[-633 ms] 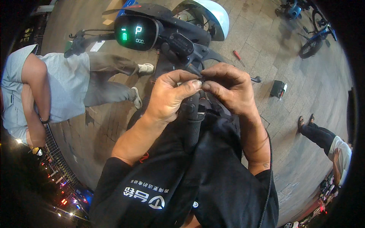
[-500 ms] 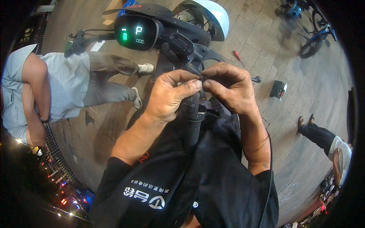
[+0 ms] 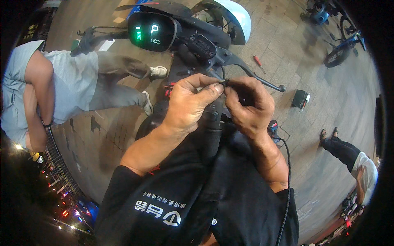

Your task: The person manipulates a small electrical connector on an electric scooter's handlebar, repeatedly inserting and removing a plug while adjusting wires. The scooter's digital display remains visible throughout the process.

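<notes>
My left hand [image 3: 186, 102] and my right hand [image 3: 253, 107] meet fingertip to fingertip over the right side of an electric scooter's handlebar. Thumb and forefinger of each are pinched together on a tiny dark piece [image 3: 224, 82], too small and covered to name. Just beyond the fingers are the black brake lever [image 3: 258, 78] and its fluid reservoir [image 3: 202, 46]. Below my wrists, the rubber handlebar grip [image 3: 210, 143] points toward me. A lit dashboard display [image 3: 152, 32] sits farther left on the handlebar.
A red screwdriver [image 3: 257, 61] and a dark green box [image 3: 301, 99] lie on the paving at the right. At the left stands a person in a grey shirt [image 3: 74, 92]; another person [image 3: 365, 170] is at the far right. A blue bicycle [image 3: 344, 51] stands at the upper right.
Both hands have shifted slightly right, still pinched together, and my right fingers curl more. More of the brake lever shows beyond them. The view has tilted a little.
</notes>
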Demonstrator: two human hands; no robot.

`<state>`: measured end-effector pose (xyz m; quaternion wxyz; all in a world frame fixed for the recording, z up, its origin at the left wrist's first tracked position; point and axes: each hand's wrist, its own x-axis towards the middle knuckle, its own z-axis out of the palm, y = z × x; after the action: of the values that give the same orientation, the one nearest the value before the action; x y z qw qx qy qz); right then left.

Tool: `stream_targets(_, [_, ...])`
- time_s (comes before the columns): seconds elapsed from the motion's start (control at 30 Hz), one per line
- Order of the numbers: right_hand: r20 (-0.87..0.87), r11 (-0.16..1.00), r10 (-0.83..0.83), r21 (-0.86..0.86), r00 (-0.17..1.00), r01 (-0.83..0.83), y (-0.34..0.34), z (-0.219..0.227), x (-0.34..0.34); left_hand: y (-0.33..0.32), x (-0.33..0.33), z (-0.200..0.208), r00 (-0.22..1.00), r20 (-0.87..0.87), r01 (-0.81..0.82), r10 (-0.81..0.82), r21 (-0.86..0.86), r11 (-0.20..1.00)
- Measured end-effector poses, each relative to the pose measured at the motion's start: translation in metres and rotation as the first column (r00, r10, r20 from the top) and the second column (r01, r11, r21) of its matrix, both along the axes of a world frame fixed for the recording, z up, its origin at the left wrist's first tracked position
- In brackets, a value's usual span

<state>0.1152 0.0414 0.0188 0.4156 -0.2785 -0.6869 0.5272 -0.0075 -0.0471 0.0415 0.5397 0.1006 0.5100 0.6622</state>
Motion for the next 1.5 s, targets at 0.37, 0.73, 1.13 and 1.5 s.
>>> stream_targets(0.37, [0.017, 0.969, -0.088, 0.232, 0.996, 0.082, -0.0067, -0.0042, -0.0009, 0.0001, 0.0046, 0.0009, 0.997, -0.081, -0.018, 0.019, 0.010, 1.000])
stream_targets(0.73, [0.012, 0.981, -0.094, 0.169, 0.996, 0.090, -0.0057, -0.0073, -0.0016, -0.0004, 0.0052, -0.0027, 0.995, -0.102, -0.018, 0.017, -0.005, 1.000])
stream_targets(1.13, [-0.011, 0.994, -0.042, 0.099, 0.999, 0.043, -0.0036, -0.0068, -0.0004, 0.0004, 0.0044, -0.0021, 0.996, -0.087, -0.014, 0.013, -0.011, 1.000])
stream_targets(1.5, [-0.007, 0.990, -0.054, 0.128, 0.998, 0.055, -0.0025, -0.0057, 0.0000, -0.0003, 0.0058, -0.0016, 0.994, -0.107, -0.014, 0.014, -0.002, 1.000])
